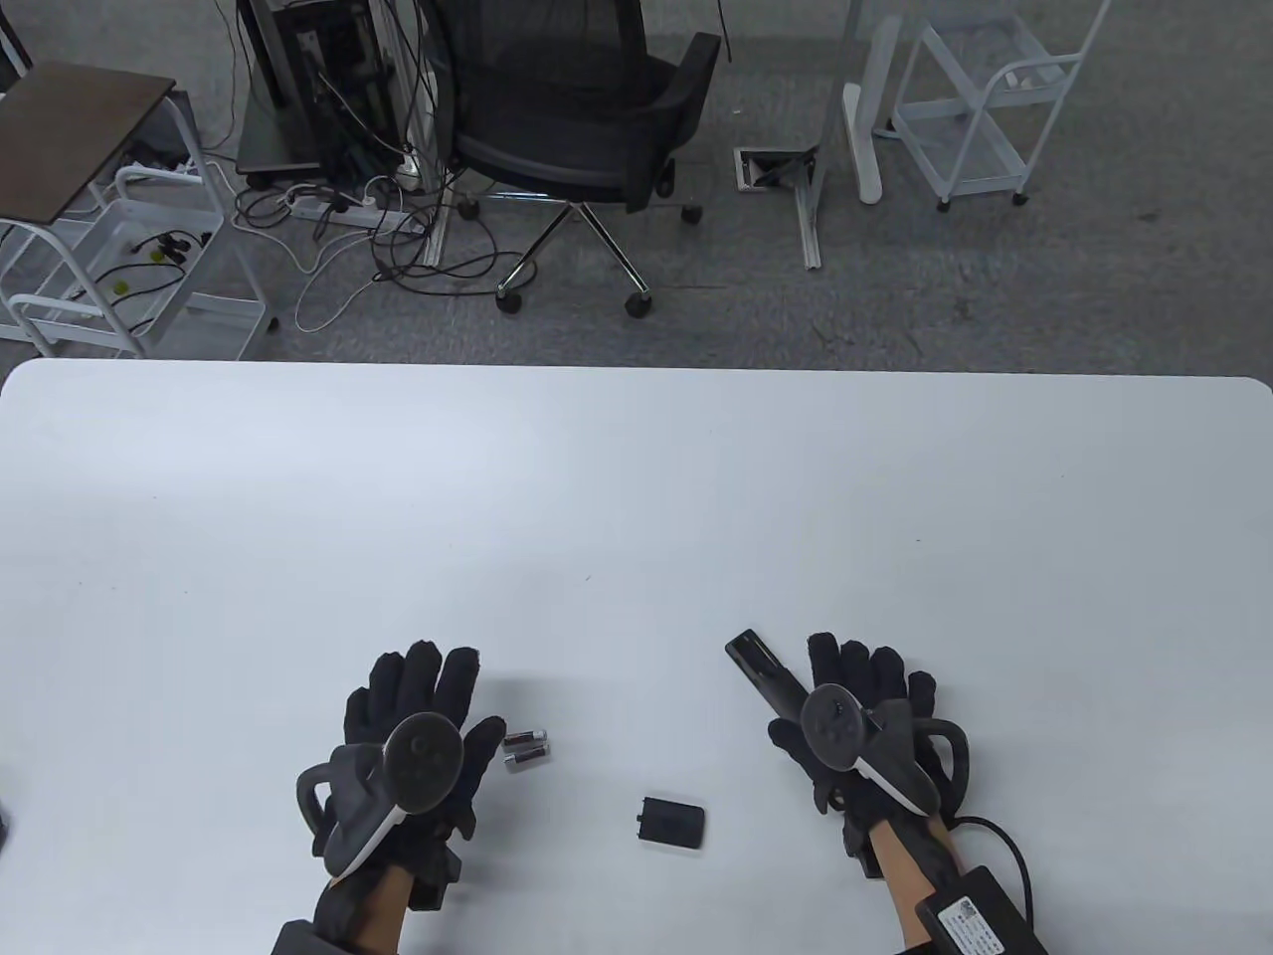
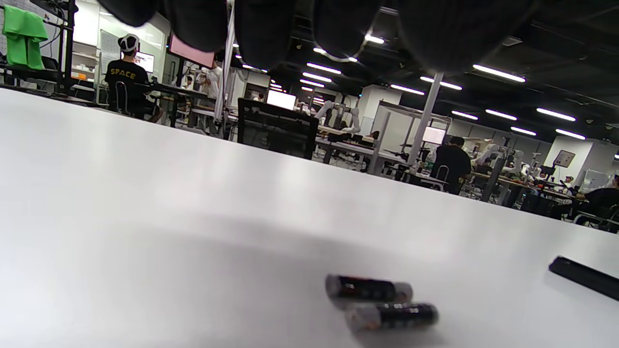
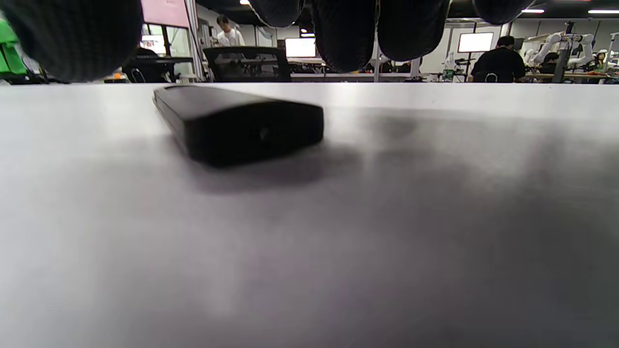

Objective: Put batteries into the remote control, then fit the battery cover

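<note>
Nothing's fitted yet: both hands, left (image 1: 423,741) and right (image 1: 860,726), hover released. Grasp the remote (image 1: 764,671) at one o'clock, then the batteries (image 1: 525,748).

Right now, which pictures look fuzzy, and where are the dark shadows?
Table view: sharp and evenly lit, with faint shadows beside the batteries and battery cover. Left wrist view: the batteries look smeared and soft, and the left hand is a dark blur along the top. Right wrist view: the remote is a little soft, and a wide grey shadow spreads over the table.
</note>
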